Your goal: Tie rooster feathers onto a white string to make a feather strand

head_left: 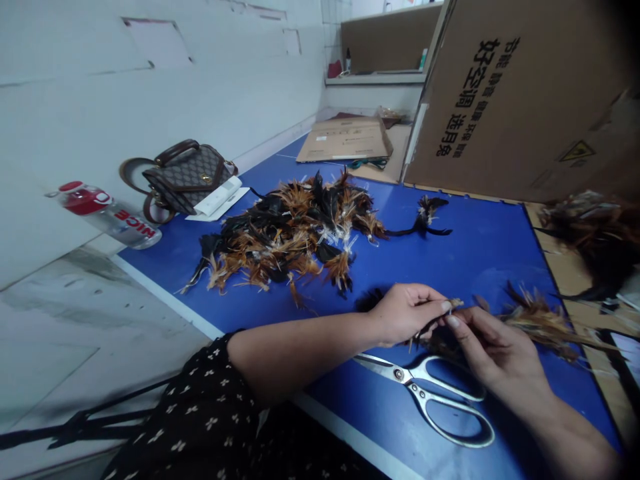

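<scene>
Over the blue table, my left hand (pixel 407 312) pinches a small bundle of feathers (pixel 455 303), whose pale tied end shows between the fingertips. Dark plumes stick out behind and below that hand. My right hand (pixel 500 347) meets it with thumb and fingers closed at the same bundle's end; what exactly lies in this pinch is partly hidden. Metal scissors (pixel 430 397) rest on the table just below both hands, handles toward the right. Brown loose feathers (pixel 543 320) lie beyond the right hand.
A wide pile of black and brown feather bunches (pixel 285 233) covers the table (pixel 480 233) ahead, with one separate bunch (pixel 425 217) to its right. A bottle (pixel 110 213) and handbag (pixel 185 177) stand left. A cardboard panel (pixel 505 100) rises behind; more feathers (pixel 595 233) lie right.
</scene>
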Tool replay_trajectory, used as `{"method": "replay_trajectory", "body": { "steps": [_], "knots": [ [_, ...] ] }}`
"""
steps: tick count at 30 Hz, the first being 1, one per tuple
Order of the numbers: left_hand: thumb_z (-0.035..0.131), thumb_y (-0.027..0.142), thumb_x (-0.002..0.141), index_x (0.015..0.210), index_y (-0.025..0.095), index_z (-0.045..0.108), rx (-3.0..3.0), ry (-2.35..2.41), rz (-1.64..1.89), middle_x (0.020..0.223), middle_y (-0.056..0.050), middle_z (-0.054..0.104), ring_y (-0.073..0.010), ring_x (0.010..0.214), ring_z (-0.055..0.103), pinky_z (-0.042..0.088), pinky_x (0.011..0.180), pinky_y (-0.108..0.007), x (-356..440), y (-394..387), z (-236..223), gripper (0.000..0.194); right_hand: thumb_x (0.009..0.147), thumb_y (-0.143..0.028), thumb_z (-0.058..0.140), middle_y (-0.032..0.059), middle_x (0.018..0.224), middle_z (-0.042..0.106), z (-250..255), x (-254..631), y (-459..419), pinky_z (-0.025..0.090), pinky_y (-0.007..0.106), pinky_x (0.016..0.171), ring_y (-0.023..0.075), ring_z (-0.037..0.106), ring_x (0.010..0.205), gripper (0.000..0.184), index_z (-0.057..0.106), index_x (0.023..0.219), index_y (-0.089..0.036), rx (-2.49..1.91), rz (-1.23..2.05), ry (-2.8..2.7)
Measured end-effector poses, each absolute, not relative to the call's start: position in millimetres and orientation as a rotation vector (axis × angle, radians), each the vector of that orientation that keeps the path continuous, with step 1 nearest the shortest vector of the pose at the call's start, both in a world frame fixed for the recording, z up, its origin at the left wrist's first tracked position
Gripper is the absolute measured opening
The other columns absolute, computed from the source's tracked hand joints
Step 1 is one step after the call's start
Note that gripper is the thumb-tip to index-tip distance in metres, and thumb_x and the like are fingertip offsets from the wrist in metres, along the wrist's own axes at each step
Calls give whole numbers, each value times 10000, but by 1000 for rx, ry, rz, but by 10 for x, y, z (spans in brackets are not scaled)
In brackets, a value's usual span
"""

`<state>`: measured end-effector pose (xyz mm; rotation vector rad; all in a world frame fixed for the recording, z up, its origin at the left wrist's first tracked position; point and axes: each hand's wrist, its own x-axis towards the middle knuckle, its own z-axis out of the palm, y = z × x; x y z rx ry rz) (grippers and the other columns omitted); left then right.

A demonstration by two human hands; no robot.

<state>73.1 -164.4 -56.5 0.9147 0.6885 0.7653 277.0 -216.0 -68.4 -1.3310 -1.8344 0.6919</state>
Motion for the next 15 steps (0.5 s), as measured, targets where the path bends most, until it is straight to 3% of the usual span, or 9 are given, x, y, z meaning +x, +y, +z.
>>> {"method": "replay_trajectory", "body": {
  "steps": [5,10,15],
  "knots": [
    [842,431,966,919,173,687,883,794,787,566,85,503,-61,450,366,248,478,-248,756,-1694,-522,304,1121,-525,631,-36,627,554,-533,2593,-2193,449,251,526,129,517,525,437,661,779,-255,-1273,553,-1867],
    [835,312,965,872,142,728,949,903,936,700,31,641,-73,627,490,404,653,-230,791,-1691,-490,222,1121,-469,646,-41,635,597,-507,2461,-2254,467,254,534,134,553,524,355,703,830,-273,-1288,445,-1816],
    [821,247,962,848,137,732,983,937,981,742,19,664,-82,685,517,437,716,-232,803,-1631,-497,182,1126,-473,640,-34,661,631,-568,2408,-2274,473,271,552,140,576,541,349,716,847,-279,-1313,443,-1802]
  ]
}}
